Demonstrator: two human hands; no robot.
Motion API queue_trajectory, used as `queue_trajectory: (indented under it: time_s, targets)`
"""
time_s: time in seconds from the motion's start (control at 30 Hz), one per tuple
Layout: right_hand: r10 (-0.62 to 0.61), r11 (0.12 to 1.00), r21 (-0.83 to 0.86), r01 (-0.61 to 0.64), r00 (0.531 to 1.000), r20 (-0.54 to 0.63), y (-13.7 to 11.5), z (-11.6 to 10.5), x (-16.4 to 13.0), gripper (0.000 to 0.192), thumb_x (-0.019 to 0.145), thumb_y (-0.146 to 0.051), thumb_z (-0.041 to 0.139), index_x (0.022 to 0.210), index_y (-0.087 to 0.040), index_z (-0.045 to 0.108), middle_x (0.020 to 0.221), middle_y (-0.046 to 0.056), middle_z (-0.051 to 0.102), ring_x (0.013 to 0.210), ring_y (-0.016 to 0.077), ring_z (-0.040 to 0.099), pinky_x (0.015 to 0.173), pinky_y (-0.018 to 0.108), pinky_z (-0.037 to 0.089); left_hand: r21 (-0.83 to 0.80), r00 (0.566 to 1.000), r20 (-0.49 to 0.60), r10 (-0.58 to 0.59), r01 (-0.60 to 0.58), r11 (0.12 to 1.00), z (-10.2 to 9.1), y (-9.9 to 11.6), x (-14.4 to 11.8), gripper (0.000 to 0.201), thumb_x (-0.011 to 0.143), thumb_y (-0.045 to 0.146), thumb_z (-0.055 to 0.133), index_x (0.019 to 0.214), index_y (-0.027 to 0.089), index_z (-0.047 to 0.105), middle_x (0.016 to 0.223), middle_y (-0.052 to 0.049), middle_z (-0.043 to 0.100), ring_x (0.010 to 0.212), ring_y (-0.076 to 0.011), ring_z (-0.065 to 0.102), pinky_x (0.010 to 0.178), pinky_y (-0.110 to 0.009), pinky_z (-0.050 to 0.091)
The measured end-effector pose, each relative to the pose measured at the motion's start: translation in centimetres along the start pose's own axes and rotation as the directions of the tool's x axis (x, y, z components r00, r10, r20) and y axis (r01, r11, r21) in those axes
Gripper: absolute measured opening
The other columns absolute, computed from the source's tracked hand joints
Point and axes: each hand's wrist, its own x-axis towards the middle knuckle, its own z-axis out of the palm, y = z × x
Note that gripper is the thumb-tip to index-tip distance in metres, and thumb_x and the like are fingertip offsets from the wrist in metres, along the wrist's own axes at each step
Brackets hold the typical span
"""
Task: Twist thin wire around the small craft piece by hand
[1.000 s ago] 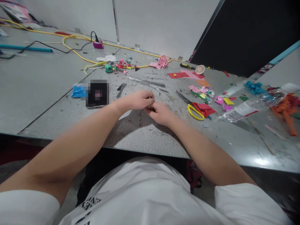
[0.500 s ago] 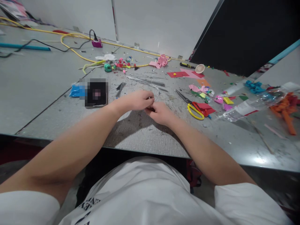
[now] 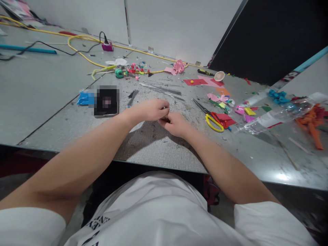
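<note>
My left hand (image 3: 155,109) and my right hand (image 3: 175,123) meet fingertip to fingertip just above the table, in front of me. The left fingers are closed in a pinch, with a tiny pale bit of what looks like thin wire (image 3: 164,107) showing at the tips. Thumb and fingers of the right hand are also closed, touching the left; what they hold is hidden. Beyond the hands lie loose thin grey wires (image 3: 166,90), and a small bundle of dark wires (image 3: 132,98) is to their left. Scissors (image 3: 214,122) with yellow and red handles rest to the right.
A blurred-out dark device (image 3: 106,102) and a blue packet (image 3: 85,98) lie to the left. Coloured clay bits (image 3: 134,69), pink clay (image 3: 179,67) and a yellow cable (image 3: 143,51) stretch along the back. At right are a plastic bottle (image 3: 271,119) and orange material (image 3: 311,123).
The hands stay pinched together in almost the same place. A thin upright line above them half a second ago no longer shows clearly. The view has shifted very slightly.
</note>
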Motion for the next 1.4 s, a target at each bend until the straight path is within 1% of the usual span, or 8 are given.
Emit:
queue_trajectory:
  time_s: [0.2,0.4,0.6,0.83,1.07,1.2,1.4]
  targets:
    - [-0.003,1.000,-0.002,0.003,1.000,0.001,0.0,0.0,0.0,0.022,0.102,-0.030,0.058,0.087,-0.019,0.072,0.084,0.006,0.069,0.079,0.0200,0.056,0.075,0.033,0.039,0.037,1.000,0.012,-0.011,0.011,0.999,-0.1,0.2,-0.1,0.034,0.097,0.037,0.048,0.103,0.021,0.077,0.093,-0.009,0.079,0.083,-0.0240,0.069,0.070,-0.034,0.043]
    - [-0.028,1.000,0.009,0.028,1.000,-0.002,0.5,0.3,0.1,0.022,0.102,-0.030,0.058,0.089,-0.019,0.073,0.086,0.006,0.071,0.081,0.0207,0.059,0.075,0.033,0.039,0.101,1.000,0.010,-0.013,0.012,0.995,-0.4,0.8,-0.3,0.033,0.098,0.034,0.046,0.101,0.021,0.076,0.089,-0.008,0.078,0.079,-0.0237,0.067,0.068,-0.034,0.041]
    - [-0.015,1.000,-0.008,0.016,1.000,0.012,0.4,0.2,0.0,0.023,0.102,-0.032,0.059,0.090,-0.020,0.073,0.087,0.007,0.073,0.081,0.0208,0.059,0.075,0.033,0.040,0.141,1.000,0.020,-0.020,0.017,0.990,-0.4,1.1,-0.5,0.031,0.099,0.032,0.046,0.100,0.021,0.075,0.090,-0.008,0.078,0.079,-0.0239,0.067,0.067,-0.034,0.039]
    - [-0.007,1.000,-0.014,0.007,0.999,0.042,0.1,-0.1,-0.1,0.023,0.103,-0.032,0.058,0.090,-0.020,0.073,0.087,0.007,0.073,0.080,0.0212,0.059,0.074,0.034,0.040,0.118,1.000,0.018,-0.016,0.013,0.993,-0.6,1.1,-0.6,0.025,0.098,0.031,0.049,0.094,0.022,0.072,0.088,-0.008,0.078,0.077,-0.0241,0.066,0.065,-0.035,0.038]
    - [-0.007,1.000,-0.011,0.007,0.999,0.043,0.3,0.1,0.0,0.024,0.103,-0.033,0.058,0.091,-0.019,0.074,0.088,0.007,0.074,0.081,0.0214,0.060,0.074,0.034,0.041,0.106,0.999,0.030,-0.019,0.016,0.994,-0.7,1.4,-0.6,0.029,0.097,0.030,0.049,0.100,0.021,0.076,0.086,-0.008,0.077,0.079,-0.0250,0.067,0.070,-0.035,0.041]
    - [-0.002,1.000,-0.023,0.003,0.999,0.039,0.4,0.1,0.0,0.025,0.103,-0.034,0.058,0.090,-0.019,0.074,0.088,0.008,0.074,0.082,0.0223,0.061,0.075,0.034,0.041,0.124,0.999,0.027,-0.019,0.016,0.992,-0.8,1.5,-0.7,0.028,0.097,0.029,0.048,0.099,0.021,0.075,0.088,-0.008,0.077,0.078,-0.0246,0.066,0.069,-0.035,0.040]
    - [0.007,1.000,-0.021,-0.006,0.999,0.043,0.2,-0.1,0.0,0.023,0.102,-0.033,0.059,0.090,-0.020,0.073,0.088,0.008,0.074,0.081,0.0216,0.061,0.075,0.034,0.040,0.106,0.999,0.027,-0.021,0.018,0.994,-0.6,1.4,-0.7,0.028,0.097,0.029,0.048,0.098,0.020,0.075,0.086,-0.009,0.076,0.077,-0.0243,0.064,0.068,-0.036,0.040]
